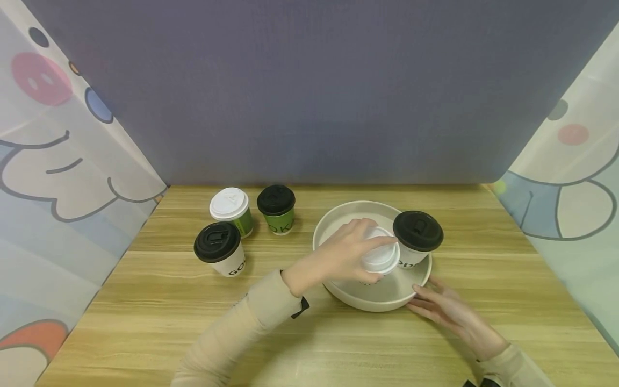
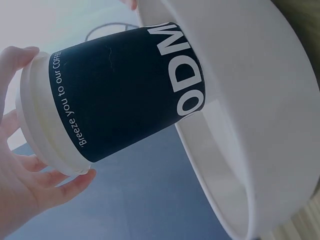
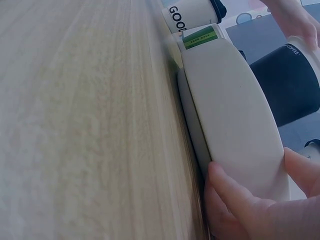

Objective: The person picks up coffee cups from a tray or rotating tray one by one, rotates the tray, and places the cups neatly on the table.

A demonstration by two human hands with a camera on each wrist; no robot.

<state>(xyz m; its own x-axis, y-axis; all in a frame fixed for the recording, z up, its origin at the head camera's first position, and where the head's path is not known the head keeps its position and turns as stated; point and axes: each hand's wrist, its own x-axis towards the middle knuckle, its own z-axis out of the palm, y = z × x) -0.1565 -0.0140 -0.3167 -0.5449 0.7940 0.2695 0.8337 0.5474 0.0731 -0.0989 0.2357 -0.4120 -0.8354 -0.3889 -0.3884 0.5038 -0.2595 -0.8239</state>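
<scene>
My left hand (image 1: 345,250) grips a paper cup by its white lid (image 1: 381,253), fingers and thumb spread around the lid's edge. The left wrist view shows the dark band of this cup (image 2: 125,92) with white lettering, its lower end inside the rim of a round off-white tray (image 1: 406,287). My right hand (image 1: 450,312) holds the tray's near right side, thumb at the rim and fingers (image 3: 232,187) low on the outer wall. A white cup with a black lid (image 1: 418,231) stands in the tray on the right, beside the held cup.
Left of the tray, on the wooden table (image 1: 159,301), stand a green cup with a white lid (image 1: 229,204), a green cup with a black lid (image 1: 276,208) and a white cup with a black lid (image 1: 218,244). A grey panel (image 1: 319,107) rises behind the table.
</scene>
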